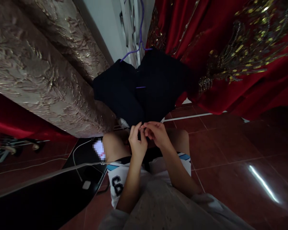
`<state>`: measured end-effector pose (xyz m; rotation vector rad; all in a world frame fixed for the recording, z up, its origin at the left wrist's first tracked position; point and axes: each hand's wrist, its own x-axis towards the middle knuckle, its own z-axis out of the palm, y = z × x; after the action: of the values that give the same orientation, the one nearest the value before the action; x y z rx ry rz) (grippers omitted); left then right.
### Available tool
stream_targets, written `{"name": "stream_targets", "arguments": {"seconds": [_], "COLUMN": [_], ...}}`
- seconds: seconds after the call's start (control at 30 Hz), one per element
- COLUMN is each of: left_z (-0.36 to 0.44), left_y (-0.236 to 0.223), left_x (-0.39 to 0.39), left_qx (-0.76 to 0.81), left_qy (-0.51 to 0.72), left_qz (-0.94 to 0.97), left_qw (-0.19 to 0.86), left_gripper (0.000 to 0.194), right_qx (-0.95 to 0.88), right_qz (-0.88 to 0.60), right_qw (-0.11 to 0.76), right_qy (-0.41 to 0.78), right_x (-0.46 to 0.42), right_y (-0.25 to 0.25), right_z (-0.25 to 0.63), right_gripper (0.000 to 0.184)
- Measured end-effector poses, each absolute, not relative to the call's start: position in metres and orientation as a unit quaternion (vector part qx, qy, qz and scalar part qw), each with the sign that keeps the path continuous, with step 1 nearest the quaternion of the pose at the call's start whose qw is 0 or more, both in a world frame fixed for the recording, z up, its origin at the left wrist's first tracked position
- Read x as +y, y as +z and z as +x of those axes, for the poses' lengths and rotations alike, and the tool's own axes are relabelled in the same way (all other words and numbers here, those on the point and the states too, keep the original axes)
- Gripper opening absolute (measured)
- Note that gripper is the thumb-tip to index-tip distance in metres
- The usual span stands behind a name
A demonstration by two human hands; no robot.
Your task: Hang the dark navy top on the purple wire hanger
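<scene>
A dark navy garment hangs in front of me on a purple hanger. Just at its lower edge, over my lap, my left hand and my right hand meet fingertip to fingertip. Thumb and fingers of each are pinched together, at or very near the bottom of the garment. Whatever lies between the fingertips is too small and dark to make out.
Beige textured cloth hangs at left, and red sequined cloth at right. A white metal rack stands behind the garment. Left of my legs, a black bench bears a white plug-like block and cables. Red tiles cover the floor.
</scene>
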<state>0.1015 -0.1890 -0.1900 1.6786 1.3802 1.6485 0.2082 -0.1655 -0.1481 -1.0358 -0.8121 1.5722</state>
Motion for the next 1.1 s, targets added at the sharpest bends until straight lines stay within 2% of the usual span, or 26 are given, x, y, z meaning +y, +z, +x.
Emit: {"name": "stream_targets", "arguments": {"seconds": [0.2, 0.37, 0.5, 0.57, 0.67, 0.8, 0.97, 1.1], "left_z": [0.104, 0.112, 0.103, 0.094, 0.083, 0.082, 0.081, 0.029], "left_y": [-0.202, -0.221, -0.195, -0.161, -0.098, -0.037, -0.018, -0.018], "left_x": [-0.186, -0.170, -0.141, -0.123, -0.094, -0.063, -0.050, -0.021], "left_qx": [0.509, 0.482, 0.427, 0.384, 0.323, 0.321, 0.311, 0.342], "left_qy": [0.591, 0.588, 0.524, 0.493, 0.579, 0.595, 0.558, 0.676], "left_qz": [0.579, 0.590, 0.677, 0.726, 0.704, 0.713, 0.759, 0.652], "left_qw": [0.237, 0.271, 0.290, 0.287, 0.253, 0.185, 0.127, 0.037], "left_gripper": [0.023, 0.010, 0.021, 0.027, 0.036, 0.027, 0.029, 0.022], "right_qx": [-0.282, -0.346, -0.443, -0.491, -0.533, -0.564, -0.569, -0.588], "right_qz": [-0.392, -0.373, -0.369, -0.369, -0.372, -0.378, -0.420, -0.477], "right_qw": [0.548, 0.634, 0.637, 0.630, 0.621, 0.626, 0.640, 0.575], "right_qy": [0.683, 0.583, 0.512, 0.476, 0.437, 0.385, 0.301, 0.308], "right_x": [-0.106, -0.057, -0.059, -0.067, -0.076, -0.072, -0.057, -0.061], "right_y": [-0.109, -0.040, -0.014, -0.015, -0.019, -0.023, -0.062, -0.105], "right_z": [0.220, 0.222, 0.215, 0.214, 0.216, 0.220, 0.220, 0.207], "right_gripper": [0.017, 0.018, 0.025, 0.027, 0.033, 0.032, 0.029, 0.028]}}
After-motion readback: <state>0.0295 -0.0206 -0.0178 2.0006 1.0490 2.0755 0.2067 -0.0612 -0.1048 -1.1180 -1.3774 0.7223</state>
